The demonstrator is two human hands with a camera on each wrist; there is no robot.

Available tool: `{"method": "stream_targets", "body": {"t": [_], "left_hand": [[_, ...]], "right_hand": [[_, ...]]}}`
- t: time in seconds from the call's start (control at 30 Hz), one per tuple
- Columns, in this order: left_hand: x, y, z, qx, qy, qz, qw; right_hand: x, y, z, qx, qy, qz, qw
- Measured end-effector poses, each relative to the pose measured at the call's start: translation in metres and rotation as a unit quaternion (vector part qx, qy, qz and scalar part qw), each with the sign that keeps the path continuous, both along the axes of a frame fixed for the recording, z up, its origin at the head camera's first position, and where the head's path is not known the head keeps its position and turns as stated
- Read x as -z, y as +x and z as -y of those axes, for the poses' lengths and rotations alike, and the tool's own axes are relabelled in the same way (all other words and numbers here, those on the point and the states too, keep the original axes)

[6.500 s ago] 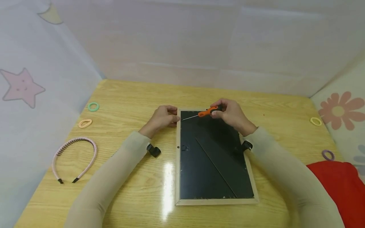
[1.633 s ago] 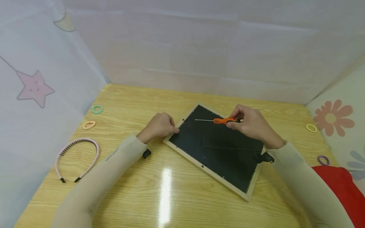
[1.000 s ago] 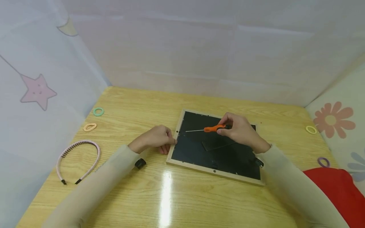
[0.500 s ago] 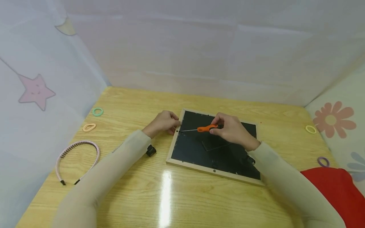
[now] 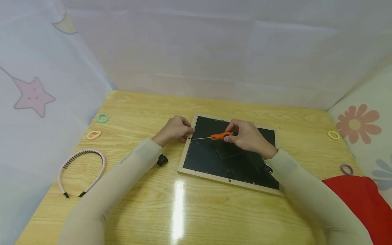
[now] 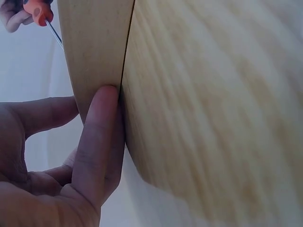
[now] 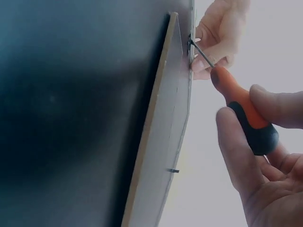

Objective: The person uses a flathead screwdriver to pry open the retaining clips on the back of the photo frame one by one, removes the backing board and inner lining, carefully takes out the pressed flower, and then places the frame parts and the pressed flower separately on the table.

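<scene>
A picture frame point(image 5: 211, 177) with a pale wooden rim and a black backing lies face down on the table. My right hand point(image 5: 249, 137) holds an orange and black screwdriver point(image 5: 218, 136) by its handle, between thumb and fingers. Its thin shaft slants across the backing, and its tip meets the inner side of the left rim, at a small dark tab point(image 7: 190, 41) in the right wrist view. Close to that tip, my left hand point(image 5: 175, 129) pinches the rim, thumb on top and fingers point(image 6: 97, 118) against the outer side. A stand flap point(image 7: 150, 118) sticks up from the backing.
A pink headband point(image 5: 81, 153) lies at the left, with green point(image 5: 102, 118) and orange hair ties point(image 5: 93, 135) behind it. Yellow point(image 5: 333, 135) and purple hair ties point(image 5: 346, 169) lie at the right, near a red cloth point(image 5: 352, 194). Patterned sheets surround the table point(image 5: 147, 217).
The frame has been turned from lengthwise to crosswise. My left hand has slid back along its left rim, and the screwdriver has moved left until its tip reaches that rim.
</scene>
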State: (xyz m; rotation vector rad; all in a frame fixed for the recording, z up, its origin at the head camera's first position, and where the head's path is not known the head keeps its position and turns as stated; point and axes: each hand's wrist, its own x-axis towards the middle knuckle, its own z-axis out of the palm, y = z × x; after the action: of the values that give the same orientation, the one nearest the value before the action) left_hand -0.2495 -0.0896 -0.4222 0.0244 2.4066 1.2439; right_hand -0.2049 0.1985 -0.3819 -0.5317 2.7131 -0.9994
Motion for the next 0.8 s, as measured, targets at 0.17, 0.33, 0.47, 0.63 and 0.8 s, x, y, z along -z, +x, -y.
{"method": "stream_targets", "body": {"t": [0.17, 0.33, 0.47, 0.63, 0.8], "left_hand": [[-0.002, 0.0, -0.001, 0.0, -0.004, -0.003, 1.0], [-0.003, 0.0, 0.0, -0.004, -0.011, -0.005, 0.9999], [-0.004, 0.001, 0.0, -0.003, -0.01, -0.003, 0.9999], [-0.004, 0.001, 0.001, -0.001, -0.005, -0.001, 1.0], [-0.003, 0.0, 0.001, -0.005, -0.001, -0.001, 1.0]], "right_hand": [[-0.005, 0.006, 0.006, 0.001, 0.006, -0.02, 0.9998], [-0.008, 0.006, 0.012, -0.007, 0.019, -0.051, 0.9985], [-0.012, 0.0, 0.019, -0.003, 0.019, -0.083, 0.9964], [-0.02, -0.005, 0.032, -0.005, -0.004, -0.11, 0.9939], [-0.029, -0.006, 0.048, -0.02, -0.014, -0.138, 0.9901]]}}
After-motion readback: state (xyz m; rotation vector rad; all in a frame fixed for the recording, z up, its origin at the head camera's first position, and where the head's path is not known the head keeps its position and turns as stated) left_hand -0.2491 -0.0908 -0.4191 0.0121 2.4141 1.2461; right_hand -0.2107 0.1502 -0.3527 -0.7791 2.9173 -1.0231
